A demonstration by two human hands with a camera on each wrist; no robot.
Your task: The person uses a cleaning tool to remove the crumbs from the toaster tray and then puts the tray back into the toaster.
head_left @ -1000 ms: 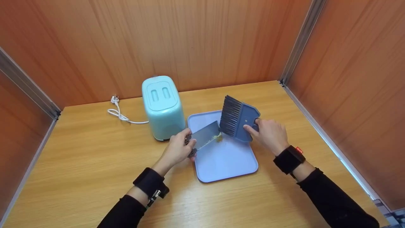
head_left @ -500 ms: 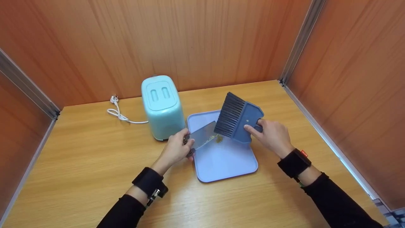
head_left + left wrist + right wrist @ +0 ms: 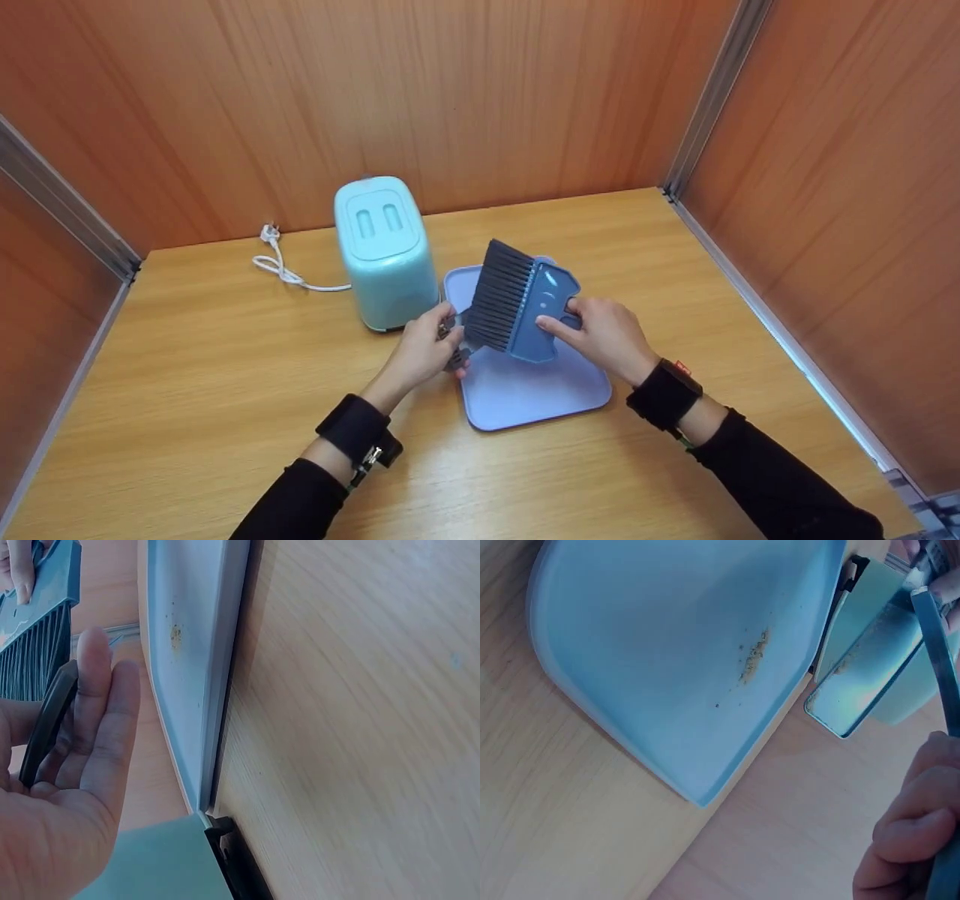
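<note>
My left hand (image 3: pixel 421 351) grips the dark end of a toaster's metal crumb tray (image 3: pixel 866 664). The metal pan is lifted above the lavender tray (image 3: pixel 532 397), and crumbs cling along its inside in the right wrist view. My right hand (image 3: pixel 607 337) holds a blue hand brush (image 3: pixel 541 311) by its handle, thumb on the flat face. In the head view the dark bristles cover most of the crumb tray; whether they touch it I cannot tell. A small heap of crumbs (image 3: pixel 754 658) lies on the lavender tray.
A mint-green toaster (image 3: pixel 386 255) stands left of the lavender tray, close to its edge. Its white cord (image 3: pixel 285 274) and plug lie on the wooden table (image 3: pixel 225 390) behind and to the left. Wood-grain panels (image 3: pixel 450 105) enclose the back and sides.
My right hand has brought the brush left and slightly down, so its bristles now overlap the crumb tray. My left hand stays nearly still, holding the crumb tray.
</note>
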